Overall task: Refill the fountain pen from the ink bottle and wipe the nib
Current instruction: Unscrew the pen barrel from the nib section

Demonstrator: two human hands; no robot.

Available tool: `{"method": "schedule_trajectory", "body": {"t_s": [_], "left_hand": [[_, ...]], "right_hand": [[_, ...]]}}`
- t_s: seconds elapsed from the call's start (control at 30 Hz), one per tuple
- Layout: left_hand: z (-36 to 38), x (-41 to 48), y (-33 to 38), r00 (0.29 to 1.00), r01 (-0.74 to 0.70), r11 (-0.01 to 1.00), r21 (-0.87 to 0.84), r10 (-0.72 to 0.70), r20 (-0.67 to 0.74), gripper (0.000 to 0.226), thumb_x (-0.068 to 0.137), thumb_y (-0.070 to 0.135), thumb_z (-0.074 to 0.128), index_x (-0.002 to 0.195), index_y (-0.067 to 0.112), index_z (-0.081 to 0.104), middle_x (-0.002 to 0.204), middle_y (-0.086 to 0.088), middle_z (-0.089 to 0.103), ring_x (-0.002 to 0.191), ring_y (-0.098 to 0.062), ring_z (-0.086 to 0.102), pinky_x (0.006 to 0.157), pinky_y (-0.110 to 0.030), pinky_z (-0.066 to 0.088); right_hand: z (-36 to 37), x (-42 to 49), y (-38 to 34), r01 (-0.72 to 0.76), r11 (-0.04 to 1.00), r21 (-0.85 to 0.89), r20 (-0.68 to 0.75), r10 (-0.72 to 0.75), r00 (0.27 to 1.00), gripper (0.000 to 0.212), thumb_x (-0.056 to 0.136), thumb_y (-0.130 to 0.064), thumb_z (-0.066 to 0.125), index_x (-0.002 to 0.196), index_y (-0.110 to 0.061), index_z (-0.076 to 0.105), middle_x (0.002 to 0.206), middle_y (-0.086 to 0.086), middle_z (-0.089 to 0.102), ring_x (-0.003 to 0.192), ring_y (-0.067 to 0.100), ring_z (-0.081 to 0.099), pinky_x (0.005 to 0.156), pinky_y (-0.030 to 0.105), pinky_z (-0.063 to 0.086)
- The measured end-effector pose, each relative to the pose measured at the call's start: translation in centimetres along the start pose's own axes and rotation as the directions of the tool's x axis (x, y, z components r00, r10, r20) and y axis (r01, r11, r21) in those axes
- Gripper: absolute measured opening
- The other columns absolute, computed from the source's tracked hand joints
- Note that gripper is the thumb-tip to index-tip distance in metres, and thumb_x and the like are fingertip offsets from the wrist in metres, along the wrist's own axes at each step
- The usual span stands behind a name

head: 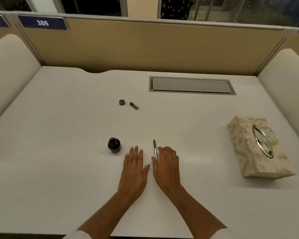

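Observation:
A small dark ink bottle [114,145] stands open on the white desk [59,118], just left of my hands. Its round cap [122,102] lies farther back, with a short dark pen part [134,105] beside it. The uncapped fountain pen [155,149] lies on the desk, nib pointing away from me. My left hand [134,167] rests flat on the desk with straight fingers, right of the bottle. My right hand [166,164] hovers at the pen's near end, fingers loosely bent; thumb and fingers sit beside the pen without clearly gripping it.
A patterned tissue box [257,147] with an oval metal opening lies at the right. A grey cable flap [191,85] is set into the desk at the back. Tan partitions surround the desk, with a sign reading 386 [42,22].

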State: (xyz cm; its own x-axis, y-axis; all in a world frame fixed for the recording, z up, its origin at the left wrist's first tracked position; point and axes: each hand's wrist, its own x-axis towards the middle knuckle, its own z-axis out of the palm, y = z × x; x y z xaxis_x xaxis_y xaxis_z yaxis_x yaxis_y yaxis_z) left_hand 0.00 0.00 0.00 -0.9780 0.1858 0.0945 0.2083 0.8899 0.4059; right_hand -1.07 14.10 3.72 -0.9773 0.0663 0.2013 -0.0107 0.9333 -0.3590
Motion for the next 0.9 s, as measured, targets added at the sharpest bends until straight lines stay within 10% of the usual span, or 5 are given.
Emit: {"method": "schedule_trajectory", "body": {"t_s": [0.63, 0.77, 0.9], "left_hand": [[0.3, -0.5, -0.3, 0.999, 0.005, 1.0, 0.029, -0.006, 0.044, 0.063, 0.107, 0.045, 0.025, 0.16, 0.012, 0.023, 0.168, -0.01, 0.019, 0.157, -0.024, 0.011, 0.125, -0.037, 0.002], [-0.9, 0.1, 0.5, 0.998, 0.067, 0.984, -0.165, -0.065, 0.015, 0.064, 0.104, 0.049, 0.018, 0.159, 0.017, 0.021, 0.168, 0.001, 0.014, 0.156, -0.011, 0.003, 0.123, -0.017, -0.011], [-3.1, 1.4, 2.8, 0.974, 0.207, 0.855, -0.475, -0.224, 0.023, 0.05, 0.108, 0.037, 0.038, 0.154, 0.018, 0.041, 0.16, 0.005, 0.04, 0.152, -0.009, 0.027, 0.122, -0.019, 0.014]], "right_hand": [[1.1, 0.7, -0.5, -0.139, 0.982, 0.127, -0.001, 0.14, 0.99, 0.026, 0.089, -0.011, 0.068, 0.115, -0.009, 0.065, 0.095, 0.006, 0.067, 0.082, 0.022, 0.063, 0.058, 0.032, 0.054], [0.5, 0.5, -0.5, -0.091, 0.987, 0.131, -0.068, 0.101, 0.993, 0.021, 0.088, -0.009, 0.07, 0.109, -0.008, 0.067, 0.089, 0.005, 0.066, 0.078, 0.022, 0.063, 0.054, 0.031, 0.055], [-0.7, 0.2, -0.8, -0.024, 0.988, 0.155, -0.11, 0.042, 0.993, 0.017, 0.093, -0.009, 0.064, 0.11, -0.01, 0.067, 0.089, 0.003, 0.063, 0.075, 0.019, 0.06, 0.052, 0.031, 0.054]]}}
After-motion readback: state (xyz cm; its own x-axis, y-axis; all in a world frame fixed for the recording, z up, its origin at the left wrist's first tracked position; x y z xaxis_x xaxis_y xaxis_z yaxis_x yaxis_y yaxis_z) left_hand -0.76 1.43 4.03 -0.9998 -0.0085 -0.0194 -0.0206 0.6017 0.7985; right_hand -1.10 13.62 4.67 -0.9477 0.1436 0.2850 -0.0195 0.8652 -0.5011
